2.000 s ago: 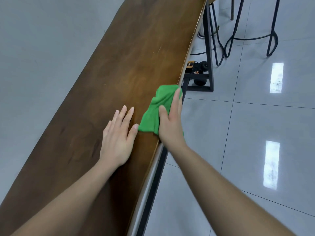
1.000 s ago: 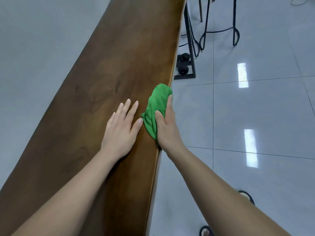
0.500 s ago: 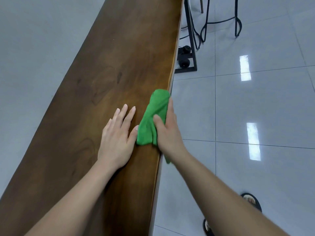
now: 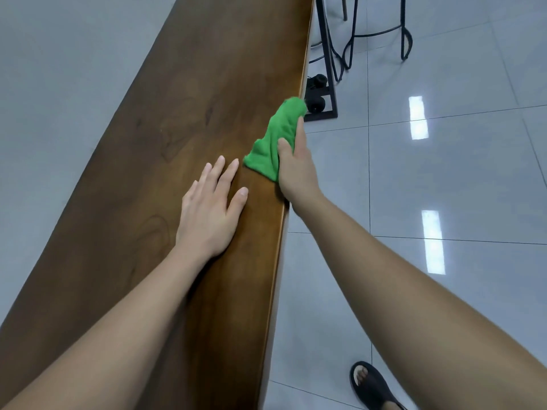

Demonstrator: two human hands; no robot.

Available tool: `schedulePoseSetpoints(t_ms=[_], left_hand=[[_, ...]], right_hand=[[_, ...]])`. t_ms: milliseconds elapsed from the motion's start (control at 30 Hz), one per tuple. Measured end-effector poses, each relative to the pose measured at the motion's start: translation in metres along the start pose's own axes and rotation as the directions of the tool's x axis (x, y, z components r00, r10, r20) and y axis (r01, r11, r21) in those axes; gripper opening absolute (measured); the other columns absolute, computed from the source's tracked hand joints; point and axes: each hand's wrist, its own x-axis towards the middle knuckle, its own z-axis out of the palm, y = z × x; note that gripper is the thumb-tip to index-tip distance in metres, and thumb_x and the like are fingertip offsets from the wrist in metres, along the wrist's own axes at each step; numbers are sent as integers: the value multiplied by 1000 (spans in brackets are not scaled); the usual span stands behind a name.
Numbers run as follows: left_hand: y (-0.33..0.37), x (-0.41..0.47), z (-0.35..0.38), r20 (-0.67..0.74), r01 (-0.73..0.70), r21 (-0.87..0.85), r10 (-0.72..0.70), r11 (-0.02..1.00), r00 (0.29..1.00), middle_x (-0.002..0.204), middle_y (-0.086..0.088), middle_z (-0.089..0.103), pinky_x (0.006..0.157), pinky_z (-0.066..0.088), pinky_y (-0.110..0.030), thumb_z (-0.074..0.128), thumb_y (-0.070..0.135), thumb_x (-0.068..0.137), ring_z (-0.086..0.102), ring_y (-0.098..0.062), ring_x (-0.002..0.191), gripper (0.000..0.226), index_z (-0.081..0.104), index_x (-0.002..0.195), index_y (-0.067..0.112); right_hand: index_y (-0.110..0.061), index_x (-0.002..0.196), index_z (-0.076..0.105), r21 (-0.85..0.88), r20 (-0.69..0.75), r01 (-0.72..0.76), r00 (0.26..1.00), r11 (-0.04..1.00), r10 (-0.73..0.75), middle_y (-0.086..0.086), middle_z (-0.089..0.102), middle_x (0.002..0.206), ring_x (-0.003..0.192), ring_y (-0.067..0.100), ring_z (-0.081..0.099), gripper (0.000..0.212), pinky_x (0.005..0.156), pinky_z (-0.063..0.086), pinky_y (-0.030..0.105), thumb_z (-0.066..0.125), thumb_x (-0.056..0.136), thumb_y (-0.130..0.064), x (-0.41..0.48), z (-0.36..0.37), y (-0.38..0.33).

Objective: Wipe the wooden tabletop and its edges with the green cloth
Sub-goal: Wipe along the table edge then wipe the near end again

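Observation:
A long, narrow wooden tabletop (image 4: 189, 119) runs diagonally from the lower left to the top middle. My right hand (image 4: 296, 170) grips the green cloth (image 4: 276, 140) against the table's right edge, thumb on top and fingers wrapped over the side. The cloth drapes over that edge, its far end stretching ahead of my fingers. My left hand (image 4: 211, 208) lies flat on the wood just left of the cloth, fingers spread, holding nothing.
A black metal table leg frame (image 4: 325, 84) stands beyond the cloth with small black wheels (image 4: 316, 103) beside it. Black stool legs (image 4: 405, 34) stand on the glossy grey tiled floor at the top right. My sandalled foot (image 4: 373, 386) is at the bottom right.
My right hand has slid the cloth farther away along the right edge. The left hand has stayed flat on the wood beside it.

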Motion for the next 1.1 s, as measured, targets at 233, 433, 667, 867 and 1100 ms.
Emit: schedulePoseSetpoints(t_ms=[233, 433, 667, 867, 1100], left_hand=[[-1, -12, 0, -2, 15, -21, -15, 1000, 1000, 186, 11, 14, 139, 15, -50, 19, 68, 111, 9, -14, 172, 71, 20, 176, 40], [-10, -62, 0, -16, 32, -15, -32, 999, 999, 185, 13, 17, 138, 18, -52, 20, 77, 109, 12, -13, 171, 76, 21, 176, 40], [-12, -124, -2, -16, 88, -20, -88, 996, 996, 185, 12, 17, 138, 19, -53, 12, 85, 104, 12, -14, 172, 85, 21, 176, 40], [-15, -178, -2, -10, 114, -9, -114, 993, 993, 186, 14, 14, 138, 18, -52, 10, 84, 104, 9, -13, 172, 84, 19, 176, 41], [-9, -234, -6, 11, 171, -18, -171, 985, 985, 186, 14, 13, 139, 17, -53, 13, 81, 106, 8, -12, 172, 82, 18, 177, 40]], right_hand=[[-50, 175, 6, 128, 62, -33, 998, 991, 25, -27, 32, 166, 140, -20, 33, 69, 109, 24, 5, 43, 117, -44, -141, 7, 32], [-70, 166, -2, 161, 108, -103, 990, 982, 86, -35, 33, 161, 146, -22, 33, 74, 113, 27, 5, 44, 110, -57, -258, 14, 49], [-55, 172, -11, 105, 220, -95, 973, 990, 70, -17, 30, 165, 132, -33, 35, 79, 97, 29, -9, 45, 117, -46, -305, 8, 57], [-35, 176, -13, 5, 169, -36, 985, 999, 35, 8, 33, 168, 116, -6, 50, 79, 96, 39, 15, 42, 119, -38, -217, 8, 36], [-30, 178, -7, -35, 121, -90, 988, 995, 94, 13, 43, 168, 143, 34, 54, 74, 123, 41, 54, 38, 119, -36, -159, 1, 13]])
